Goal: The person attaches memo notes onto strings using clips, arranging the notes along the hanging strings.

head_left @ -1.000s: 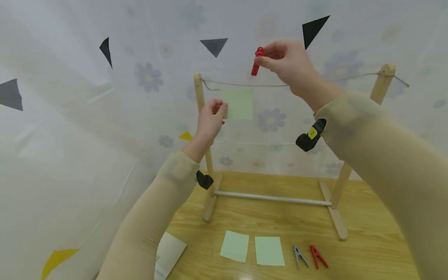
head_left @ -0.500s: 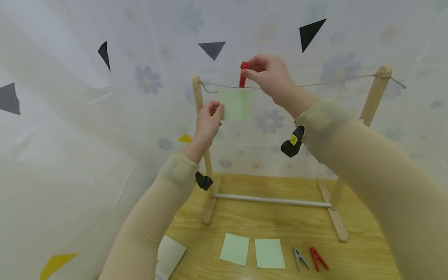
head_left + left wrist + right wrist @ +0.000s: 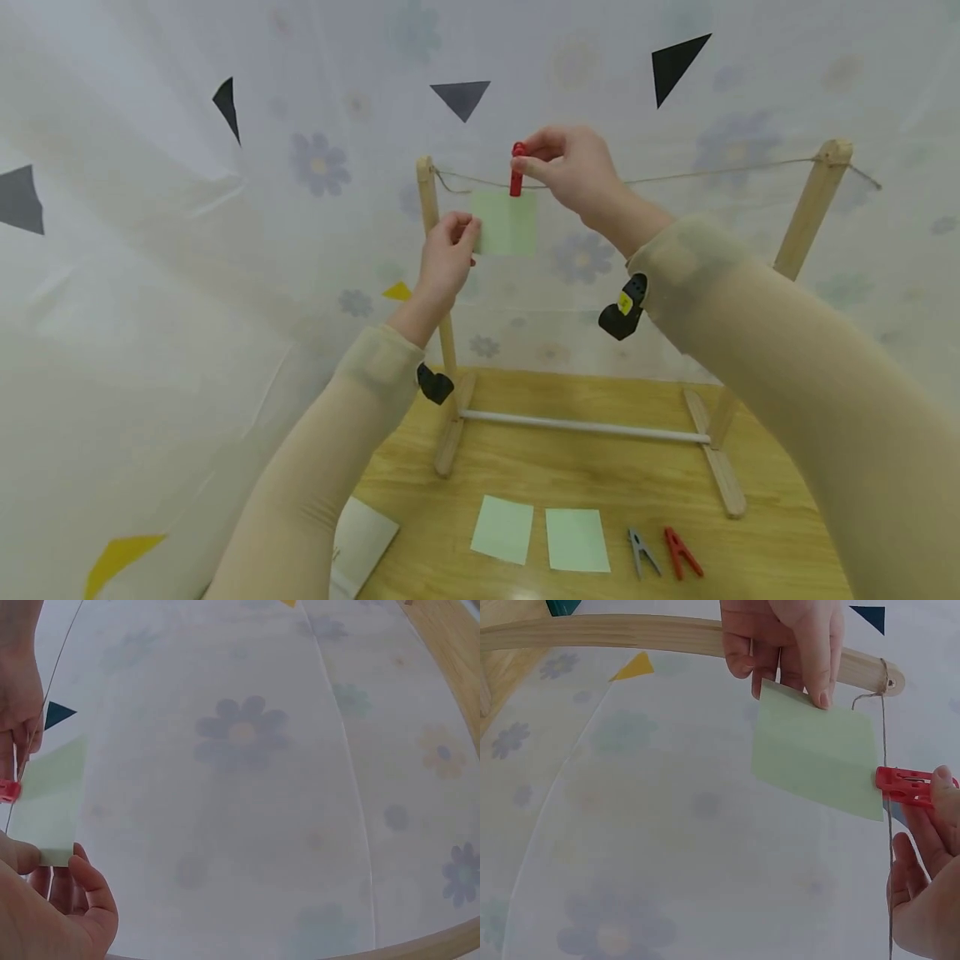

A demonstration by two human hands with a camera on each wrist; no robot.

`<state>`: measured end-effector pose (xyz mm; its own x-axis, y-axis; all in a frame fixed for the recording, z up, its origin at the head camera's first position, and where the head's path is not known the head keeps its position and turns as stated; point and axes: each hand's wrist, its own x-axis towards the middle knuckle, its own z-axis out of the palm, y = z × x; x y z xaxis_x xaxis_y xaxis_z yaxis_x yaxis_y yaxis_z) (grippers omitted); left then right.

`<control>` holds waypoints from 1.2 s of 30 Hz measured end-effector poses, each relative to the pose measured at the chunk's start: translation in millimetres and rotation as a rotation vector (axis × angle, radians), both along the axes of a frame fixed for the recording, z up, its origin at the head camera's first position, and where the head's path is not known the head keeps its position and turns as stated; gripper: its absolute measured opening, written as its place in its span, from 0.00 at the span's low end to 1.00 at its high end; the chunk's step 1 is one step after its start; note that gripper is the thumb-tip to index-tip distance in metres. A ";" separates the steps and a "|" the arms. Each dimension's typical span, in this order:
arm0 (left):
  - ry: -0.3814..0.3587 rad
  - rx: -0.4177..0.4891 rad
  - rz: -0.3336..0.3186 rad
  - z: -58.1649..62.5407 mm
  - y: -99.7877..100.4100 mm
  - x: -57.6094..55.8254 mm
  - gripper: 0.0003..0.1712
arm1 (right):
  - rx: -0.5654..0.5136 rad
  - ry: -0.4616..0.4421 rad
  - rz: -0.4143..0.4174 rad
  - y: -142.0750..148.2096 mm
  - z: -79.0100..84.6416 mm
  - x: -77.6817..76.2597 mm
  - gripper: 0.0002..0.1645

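A pale green paper square (image 3: 504,227) hangs in the air just under the string (image 3: 675,176), close to its left end. My left hand (image 3: 450,254) pinches the paper's left edge between thumb and fingers. Above it, my right hand (image 3: 576,167) grips a red clothespin (image 3: 516,170) by its handle end, its nose pointing down. In the right wrist view the nose of the clothespin (image 3: 900,784) reaches across the string (image 3: 886,735) and overlaps the top edge of the paper (image 3: 817,754).
The string runs between two wooden posts (image 3: 813,200) joined low down by a white rod (image 3: 585,426). On the wooden table (image 3: 600,475) lie two green paper squares (image 3: 577,540), a grey clothespin (image 3: 642,552), another red clothespin (image 3: 682,552) and a white flat object (image 3: 365,542).
My right hand has brought the red clothespin left and down from above the string onto the string and the paper's top edge. My left hand and the paper have barely moved.
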<state>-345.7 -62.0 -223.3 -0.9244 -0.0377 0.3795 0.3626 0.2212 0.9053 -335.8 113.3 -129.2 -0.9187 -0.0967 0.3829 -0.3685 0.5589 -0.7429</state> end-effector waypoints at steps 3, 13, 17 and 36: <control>0.006 -0.003 -0.008 0.4 -0.6 0.0 0.16 | 0.028 -0.001 -0.013 -2.1 1.2 0.3 0.23; -0.003 -0.002 -0.009 1.7 -2.9 0.3 0.16 | 0.135 0.000 -0.034 -10.4 4.1 -0.5 0.22; -0.004 0.008 -0.022 1.3 -3.0 1.3 0.16 | 0.147 -0.007 -0.034 -13.9 3.6 -1.0 0.22; -0.001 0.036 -0.025 -1.2 -4.5 2.1 0.15 | 0.122 -0.077 0.014 -15.3 8.0 0.1 0.30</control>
<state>-343.6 -66.5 -224.5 -0.9258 -0.0284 0.3770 0.3663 0.1789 0.9131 -335.7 98.0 -121.3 -0.9433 -0.1513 0.2955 -0.3211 0.6417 -0.6965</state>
